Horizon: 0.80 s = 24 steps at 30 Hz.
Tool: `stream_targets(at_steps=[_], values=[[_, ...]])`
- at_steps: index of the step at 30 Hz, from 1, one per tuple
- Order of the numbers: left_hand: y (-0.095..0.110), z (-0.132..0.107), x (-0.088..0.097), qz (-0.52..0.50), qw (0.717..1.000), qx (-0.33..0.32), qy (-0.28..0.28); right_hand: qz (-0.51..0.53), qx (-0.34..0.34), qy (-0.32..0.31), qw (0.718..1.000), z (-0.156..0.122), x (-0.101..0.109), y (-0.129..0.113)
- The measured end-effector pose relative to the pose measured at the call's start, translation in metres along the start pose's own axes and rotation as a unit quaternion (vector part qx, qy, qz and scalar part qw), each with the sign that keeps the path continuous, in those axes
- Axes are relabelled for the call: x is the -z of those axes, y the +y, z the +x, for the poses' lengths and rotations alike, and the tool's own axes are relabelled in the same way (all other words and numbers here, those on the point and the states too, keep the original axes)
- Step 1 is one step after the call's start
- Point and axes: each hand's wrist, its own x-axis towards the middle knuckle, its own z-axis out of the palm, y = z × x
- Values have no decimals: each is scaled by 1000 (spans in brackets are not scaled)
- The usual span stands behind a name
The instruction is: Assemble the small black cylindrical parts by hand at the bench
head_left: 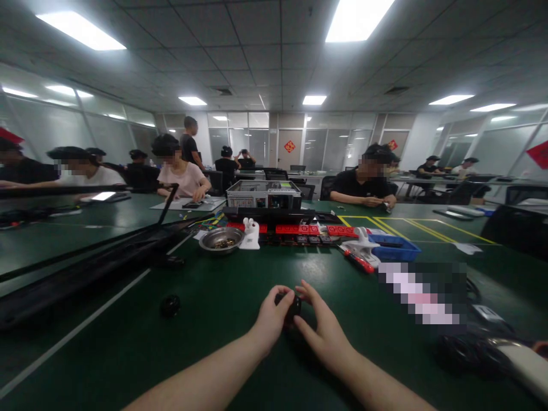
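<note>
My left hand (270, 317) is closed around a small rounded black part (294, 307), held low over the green table (222, 354). Thumb and fingers cover much of it, so its exact kind is unclear. My right hand (322, 326) is just to the right of the part with thumb and fingers spread apart. Whether its fingertips touch the part I cannot make out. A similar round black piece (170, 306) lies on the table to the left of my hands.
A metal bowl (209, 244) with small brass-coloured pieces stands ahead beside a white bracket (250, 235). Red strips (299, 229), a red-handled screwdriver (362, 262) and a blue tray (413, 251) are farther right. A long black frame (85, 271) crosses the left. Several people sit beyond.
</note>
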Motion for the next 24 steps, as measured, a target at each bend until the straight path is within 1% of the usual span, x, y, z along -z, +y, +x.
stream_targets(at_steps=[2,4,6,8,9,12,15,18,21,24], values=[[-2,-1,-1,2,1000,-15,14,1,-57,18,998,2,-1,4],[-4,-2,-1,24,998,-43,30,-25,-94,1,995,6,0,6],[-5,-2,0,56,995,-78,42,-54,-109,-34,992,10,2,7],[-5,-2,0,73,992,-95,34,-69,-107,-55,990,12,3,6],[-5,-2,1,70,993,-93,25,-71,-104,-58,990,12,4,6],[-2,-2,1,31,998,-57,1,-67,-93,-55,992,11,3,5],[1,-3,0,3,999,-31,6,-49,-73,-40,995,9,4,6],[3,-2,-1,4,1000,-10,13,-42,-25,-16,999,8,6,5],[3,0,-1,9,1000,20,4,-67,34,-10,997,7,8,2],[0,2,0,3,1000,27,-2,-87,58,-11,994,6,8,-1]])
